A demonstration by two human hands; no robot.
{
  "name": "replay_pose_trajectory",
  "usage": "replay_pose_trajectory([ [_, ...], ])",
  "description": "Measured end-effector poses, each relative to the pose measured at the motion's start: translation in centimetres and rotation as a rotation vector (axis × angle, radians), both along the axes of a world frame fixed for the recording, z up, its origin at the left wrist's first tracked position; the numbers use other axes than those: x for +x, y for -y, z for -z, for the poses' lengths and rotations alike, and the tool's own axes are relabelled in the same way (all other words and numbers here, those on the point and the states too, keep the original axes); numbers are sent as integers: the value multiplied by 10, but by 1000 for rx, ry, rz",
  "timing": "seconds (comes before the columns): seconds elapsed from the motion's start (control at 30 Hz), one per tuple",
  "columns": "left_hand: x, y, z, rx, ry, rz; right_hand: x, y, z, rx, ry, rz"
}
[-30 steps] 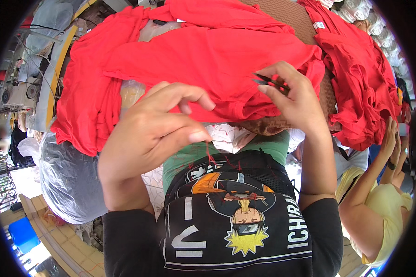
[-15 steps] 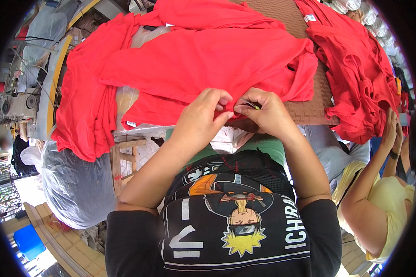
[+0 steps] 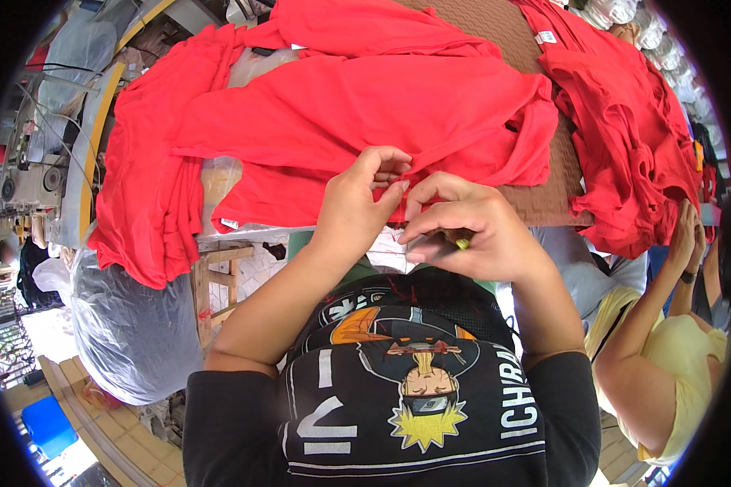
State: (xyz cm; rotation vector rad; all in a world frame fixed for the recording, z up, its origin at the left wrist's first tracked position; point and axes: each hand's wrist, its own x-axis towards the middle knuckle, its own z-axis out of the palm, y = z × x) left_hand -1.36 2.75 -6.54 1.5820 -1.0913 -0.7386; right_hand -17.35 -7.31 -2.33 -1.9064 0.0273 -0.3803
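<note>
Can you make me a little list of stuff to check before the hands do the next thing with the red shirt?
1. Left hand pinching the hem of the red garment: ok.
2. Right hand close beside it at the same edge: ok.
3. Small dark tool with a yellow-green tip in the right hand: ok, though its working end is hidden.
4. Garment spread on the brown table: ok, but wrinkled.
5. Loose thread at the hem: cannot tell.
6. Pile of red garments apart at the right: ok.
</note>
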Motion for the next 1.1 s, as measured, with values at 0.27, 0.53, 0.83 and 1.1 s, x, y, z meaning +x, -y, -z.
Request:
replay_pose_trajectory([
  [0.27, 19, -14, -16, 71, -713, 220, 11, 23, 11, 188, -62, 262],
  [0.53, 9, -19, -12, -44, -42, 190, 32, 25, 33, 444, -150, 344],
  [0.83, 14, -15, -2, 65, -538, 23, 22, 7, 15, -264, -78, 750],
  [1.1, 16, -17, -8, 87, -913, 24, -2, -7, 8, -475, -12, 502],
])
